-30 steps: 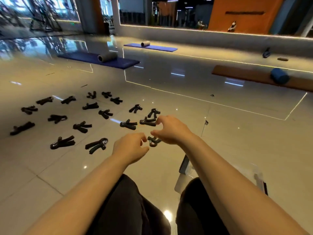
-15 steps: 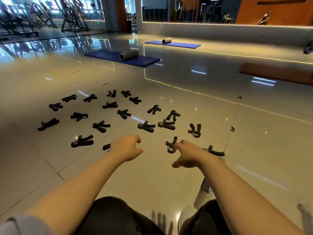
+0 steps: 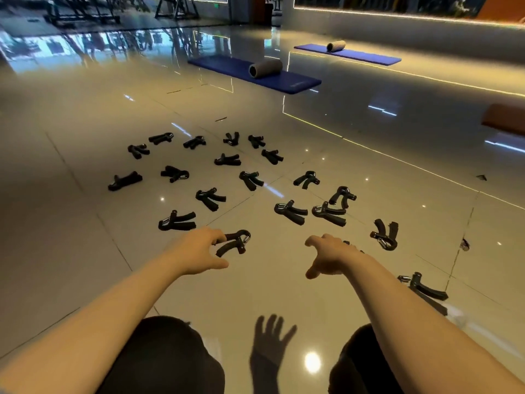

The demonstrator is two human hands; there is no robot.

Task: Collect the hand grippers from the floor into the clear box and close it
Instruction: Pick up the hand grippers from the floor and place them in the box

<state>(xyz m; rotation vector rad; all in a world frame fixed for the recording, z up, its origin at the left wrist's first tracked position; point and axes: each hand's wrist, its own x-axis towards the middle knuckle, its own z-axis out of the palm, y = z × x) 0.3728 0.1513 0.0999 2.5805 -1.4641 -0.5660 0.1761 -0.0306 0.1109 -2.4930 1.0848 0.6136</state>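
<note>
Left hand [image 3: 199, 251] low over floor [image 3: 85, 251], fingertips touching upper handle of nearest gripper [image 3: 234, 242]; fingers curled onto that handle, thumb spread apart below, so grip narrow at the handle but not plainly wrapped round it. Underside of those fingers hidden by the knuckles.

Right hand [image 3: 331, 255] palm down, fingers bent, thumb pointing down toward floor. Dark bit of a gripper [image 3: 350, 244] peeking out just past the knuckles; mostly hidden by the hand. Cannot tell whether held or only lying under the fingers, so grip state unclear.

About twenty black grippers scattered on glossy tiles ahead, all apart from the hands: pair touching [image 3: 329, 212] beyond right hand, one upside down [image 3: 385, 234] to its right, far ones small and blurred.

Another gripper [image 3: 423, 288] beside right forearm, lower end cut off by the arm; faint clear edge of box [image 3: 457, 315] just below it, nearly all hidden behind forearm, lid not visible. Cannot tell if that gripper sits in the box or beside it.

Dark trousered knees [image 3: 159, 356] at bottom. Blue mat [image 3: 295, 81] with grey roller [image 3: 265, 68] far back; second mat [image 3: 366, 56] beyond. Orange shape at right edge cut off.
</note>
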